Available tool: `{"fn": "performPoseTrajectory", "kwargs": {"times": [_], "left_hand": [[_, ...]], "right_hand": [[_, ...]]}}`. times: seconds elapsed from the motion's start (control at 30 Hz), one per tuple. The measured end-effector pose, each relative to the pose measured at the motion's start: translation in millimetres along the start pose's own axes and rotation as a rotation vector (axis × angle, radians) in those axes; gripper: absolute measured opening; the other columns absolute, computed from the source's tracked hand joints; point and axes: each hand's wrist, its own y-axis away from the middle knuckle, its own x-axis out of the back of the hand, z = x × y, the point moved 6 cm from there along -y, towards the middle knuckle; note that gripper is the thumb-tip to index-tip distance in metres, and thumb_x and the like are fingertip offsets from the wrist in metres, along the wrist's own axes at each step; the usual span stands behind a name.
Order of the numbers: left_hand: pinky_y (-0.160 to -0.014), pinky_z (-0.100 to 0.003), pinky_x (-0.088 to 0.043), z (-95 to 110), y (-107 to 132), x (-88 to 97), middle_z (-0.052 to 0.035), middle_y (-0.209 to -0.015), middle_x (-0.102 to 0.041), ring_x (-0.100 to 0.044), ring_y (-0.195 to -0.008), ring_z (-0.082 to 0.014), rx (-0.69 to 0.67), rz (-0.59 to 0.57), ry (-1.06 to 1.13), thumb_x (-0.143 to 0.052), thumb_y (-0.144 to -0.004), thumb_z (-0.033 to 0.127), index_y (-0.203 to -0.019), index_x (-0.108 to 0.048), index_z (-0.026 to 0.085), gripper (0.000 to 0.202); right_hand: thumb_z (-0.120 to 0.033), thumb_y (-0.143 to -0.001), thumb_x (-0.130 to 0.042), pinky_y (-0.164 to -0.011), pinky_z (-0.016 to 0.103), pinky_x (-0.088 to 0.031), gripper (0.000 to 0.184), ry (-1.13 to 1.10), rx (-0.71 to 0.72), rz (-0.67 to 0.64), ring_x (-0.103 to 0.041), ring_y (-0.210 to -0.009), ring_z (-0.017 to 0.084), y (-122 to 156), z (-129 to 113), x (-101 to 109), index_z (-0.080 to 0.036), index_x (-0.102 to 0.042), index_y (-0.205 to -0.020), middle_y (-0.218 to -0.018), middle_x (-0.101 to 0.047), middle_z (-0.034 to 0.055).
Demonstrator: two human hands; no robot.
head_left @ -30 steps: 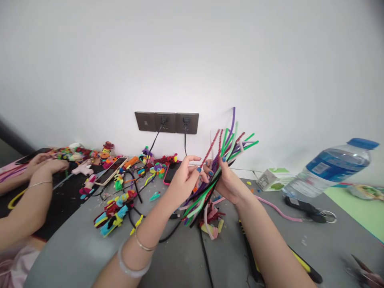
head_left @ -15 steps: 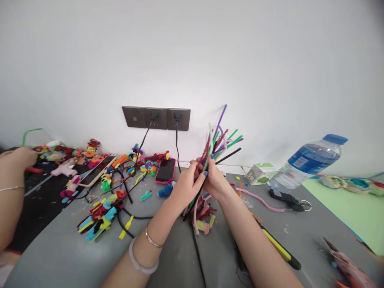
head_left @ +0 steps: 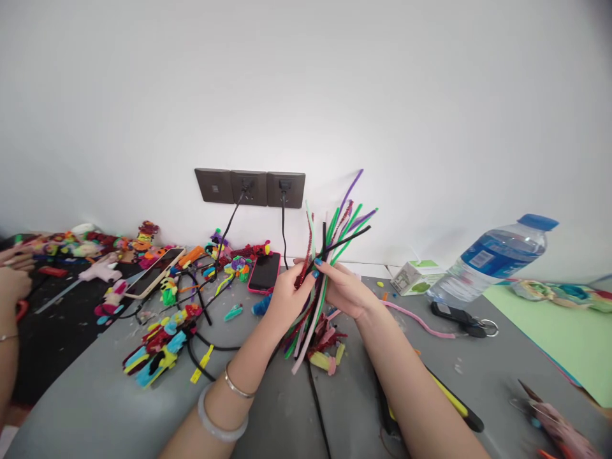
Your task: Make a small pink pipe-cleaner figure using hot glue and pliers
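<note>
Both hands meet at a bundle of pipe cleaners (head_left: 352,215) in green, purple, black, white, pink and dark red glitter. The stems fan out above the fingers and hang down below them. My left hand (head_left: 290,290) is closed, its thumb and fingers round the left side of the bundle. From the right, my right hand (head_left: 348,288) pinches the stems with its thumb near the left thumb; some of its fingers are hidden behind the bundle. Beneath the hands lies a heap of dark red and pink fuzzy pieces (head_left: 329,336), beside a yellow fuzzy piece (head_left: 321,363).
Fuzzy figures (head_left: 160,347) and black cables lie left, near two phones (head_left: 264,273). On the right are a water bottle (head_left: 497,258), a carton (head_left: 417,277), a key fob (head_left: 456,317), yellow-black pliers handles (head_left: 449,398) and scissors (head_left: 549,414). Another person's hands (head_left: 14,274) show far left.
The bundle and both hands have shifted slightly left, and the stems are spread differently. My right hand's fingers have opened out somewhat. The other person's hands have moved left and lower.
</note>
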Motion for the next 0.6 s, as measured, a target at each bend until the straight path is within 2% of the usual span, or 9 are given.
{"fn": "performPoseTrajectory", "kwargs": {"times": [0.17,0.4,0.53,0.6], "left_hand": [[-0.069,-0.025,-0.044,-9.3,-0.4,3.6,-0.0019,-0.079,-0.061,-0.053,-0.072,-0.0147,0.069,0.042,0.109,-0.054,-0.089,0.034,-0.089,-0.063,0.015,0.021],[-0.063,-0.024,-0.042,-16.5,-1.1,6.8,0.0017,-0.061,-0.048,-0.049,-0.067,-0.014,0.147,0.029,0.184,-0.054,-0.091,0.044,-0.078,-0.064,0.014,0.033],[-0.049,-0.022,-0.034,-22.0,0.0,5.5,0.005,-0.056,-0.041,-0.04,-0.051,-0.0095,0.204,0.003,0.232,-0.058,-0.088,0.045,-0.088,-0.066,0.014,0.032],[-0.047,-0.021,-0.034,-23.8,0.4,3.6,0.0057,-0.057,-0.042,-0.038,-0.048,-0.0087,0.235,-0.014,0.256,-0.06,-0.086,0.044,-0.096,-0.067,0.015,0.031]], "right_hand": [[-0.036,-0.064,-0.084,-0.086,0.038,-0.053,0.028,-0.024,0.023,0.067,-0.07,-0.093,0.026,-1.3,-0.2,5.0,-0.018,-0.071,-0.081,-0.083,-0.077,0.0061],[-0.032,-0.061,-0.086,-0.074,0.034,-0.054,0.028,-0.017,0.053,0.12,-0.07,-0.083,0.024,-0.6,-3.6,8.4,-0.018,-0.069,-0.078,-0.076,-0.075,0.0049],[-0.032,-0.057,-0.087,-0.07,0.031,-0.053,0.031,-0.041,0.068,0.165,-0.068,-0.077,0.021,-2.4,-0.3,10.6,-0.019,-0.067,-0.077,-0.074,-0.073,0.0017],[-0.032,-0.058,-0.087,-0.068,0.03,-0.052,0.032,-0.054,0.069,0.193,-0.066,-0.071,0.018,-2.9,1.8,10.8,-0.02,-0.067,-0.079,-0.07,-0.071,-0.0006]]}}
